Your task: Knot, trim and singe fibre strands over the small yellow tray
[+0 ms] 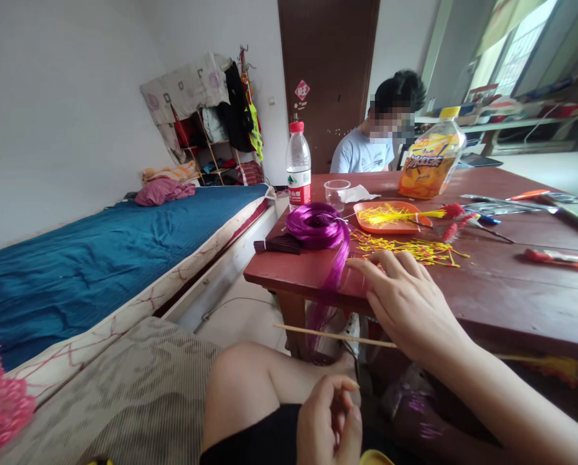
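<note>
My right hand (pixel 405 303) reaches over the table's edge, palm down, fingers stretched out and apart. Its fingertips are at the near side of a loose spread of thin yellow strands with reddish tips (pixel 414 250); whether they touch is unclear. A thin wooden stick (pixel 327 334) passes behind my right wrist, with a blurred yellow tuft (pixel 560 368) near its right part. Low over my lap, my left hand (pixel 325 420) is loosely curled, thumb and forefinger apart, nothing visible between them. A coil of shiny purple thread (pixel 315 226) lies left of my right hand, its tail hanging off the table.
On the red-brown table (pixel 496 290) are an orange tray (pixel 390 226) with yellow strands, a dark bundle (pixel 279 244), a water bottle (pixel 298 168), a clear cup (pixel 336 194), a tea bottle (pixel 431 155) and a red-handled tool (pixel 555 258). Another person (pixel 363 148) sits across.
</note>
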`<state>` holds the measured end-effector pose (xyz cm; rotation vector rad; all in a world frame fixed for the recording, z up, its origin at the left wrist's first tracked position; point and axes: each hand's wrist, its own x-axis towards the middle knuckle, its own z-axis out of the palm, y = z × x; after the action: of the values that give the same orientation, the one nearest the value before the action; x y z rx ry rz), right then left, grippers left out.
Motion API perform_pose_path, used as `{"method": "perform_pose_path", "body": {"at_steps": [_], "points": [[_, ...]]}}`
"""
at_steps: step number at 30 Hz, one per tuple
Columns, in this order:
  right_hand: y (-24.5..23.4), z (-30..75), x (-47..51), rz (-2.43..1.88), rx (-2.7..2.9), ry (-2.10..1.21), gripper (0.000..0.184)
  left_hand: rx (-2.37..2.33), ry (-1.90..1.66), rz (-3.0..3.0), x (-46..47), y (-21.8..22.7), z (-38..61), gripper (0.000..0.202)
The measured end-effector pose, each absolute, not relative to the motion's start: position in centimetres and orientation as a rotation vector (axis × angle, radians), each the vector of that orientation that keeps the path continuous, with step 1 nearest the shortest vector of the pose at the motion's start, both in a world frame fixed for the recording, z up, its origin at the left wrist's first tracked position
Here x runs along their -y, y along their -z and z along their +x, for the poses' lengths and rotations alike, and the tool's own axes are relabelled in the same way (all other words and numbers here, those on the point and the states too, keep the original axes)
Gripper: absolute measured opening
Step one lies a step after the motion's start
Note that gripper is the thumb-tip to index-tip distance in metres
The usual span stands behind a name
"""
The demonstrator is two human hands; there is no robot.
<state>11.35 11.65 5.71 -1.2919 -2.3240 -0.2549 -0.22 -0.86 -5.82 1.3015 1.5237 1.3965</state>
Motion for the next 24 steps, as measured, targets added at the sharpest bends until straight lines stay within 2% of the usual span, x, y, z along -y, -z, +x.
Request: {"method": "perform_pose_path", "body": {"at_steps": [13, 24], "points": [[-5.8, 11.5, -13.0, -1.378, 2.247, 0.424, 0.028, -1.466, -1.382, 1.301, 0.9, 5.9, -0.2, 0.038], [-6.2, 11.0, -13.1, -1.350, 2.399, 0.306, 0.029, -1.510, -1.368, 1.287, 1.0, 5.7, -0.4, 0.036]]}}
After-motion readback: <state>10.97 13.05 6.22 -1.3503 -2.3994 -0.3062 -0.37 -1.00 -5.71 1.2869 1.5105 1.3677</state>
